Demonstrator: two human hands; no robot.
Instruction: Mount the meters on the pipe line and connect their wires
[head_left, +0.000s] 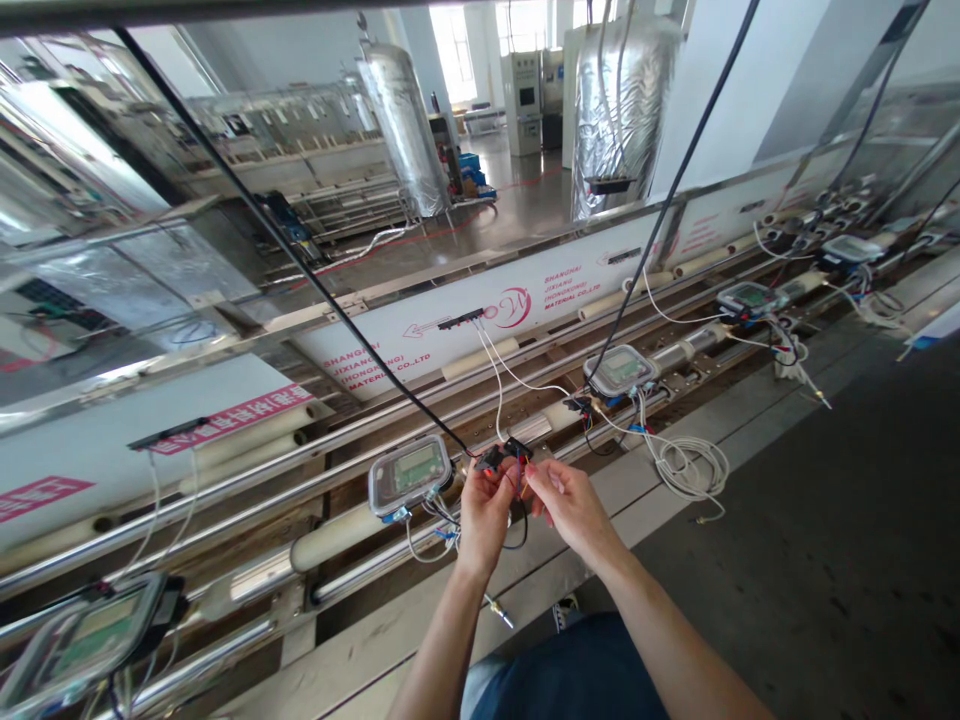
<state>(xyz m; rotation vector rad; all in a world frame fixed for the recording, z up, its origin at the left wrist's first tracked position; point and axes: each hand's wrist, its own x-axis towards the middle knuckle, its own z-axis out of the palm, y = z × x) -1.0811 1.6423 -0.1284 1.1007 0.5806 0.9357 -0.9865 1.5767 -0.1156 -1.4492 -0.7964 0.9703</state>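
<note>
My left hand (486, 505) is closed around a small black connector block (516, 449) with thin coloured wires at it. Beside it, my right hand (566, 500) pinches one of those thin wires (526, 476), orange-yellow in colour, between thumb and forefinger. A black cable (300, 255) runs down from above to the hands, and a white cable (499, 395) also reaches the block. Left of my hands sits a meter with a clear cover and a display (410, 475). The fingers partly hide the block's lower side.
More meters (621, 370) line the metal rails (345, 390), each with hanging wires. A coiled white cable (690, 468) lies on the metal ledge (757, 425) to the right. White panels (540, 300) with red print stand behind the rails. Silver tanks (405, 130) are farther back.
</note>
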